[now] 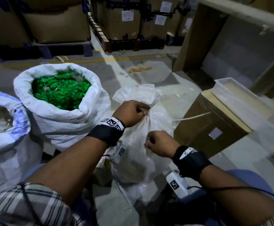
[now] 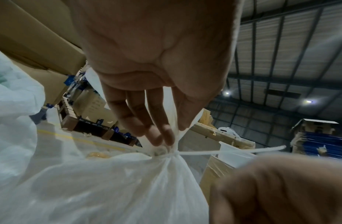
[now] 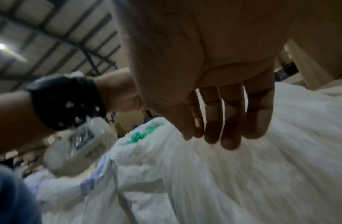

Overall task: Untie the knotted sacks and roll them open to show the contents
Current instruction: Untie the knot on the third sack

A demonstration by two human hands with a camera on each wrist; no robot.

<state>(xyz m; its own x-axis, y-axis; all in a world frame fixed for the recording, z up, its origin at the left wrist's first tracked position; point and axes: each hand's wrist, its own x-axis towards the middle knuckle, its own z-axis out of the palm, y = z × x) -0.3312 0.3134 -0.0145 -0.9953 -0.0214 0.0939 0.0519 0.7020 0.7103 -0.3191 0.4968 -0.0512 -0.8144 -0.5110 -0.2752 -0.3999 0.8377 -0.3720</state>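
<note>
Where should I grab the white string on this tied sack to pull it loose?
Pinch the string's free tail, which juts out sideways from the knot toward the cardboard box, coming from that right side. The left hand already holds the gathered neck.

left hand point(image 2: 157, 63) pinching tied sack point(image 2: 101, 186) neck

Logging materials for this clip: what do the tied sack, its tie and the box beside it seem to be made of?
Tied sack: thin, translucent white plastic, probably woven; it gathers in fine pleats and shows a faint sheen.
Tie: flat white plastic strip or twine, stiff enough to stick out sideways; which one is unclear.
Box: matte brown cardboard under glossy clear wrap.
</note>
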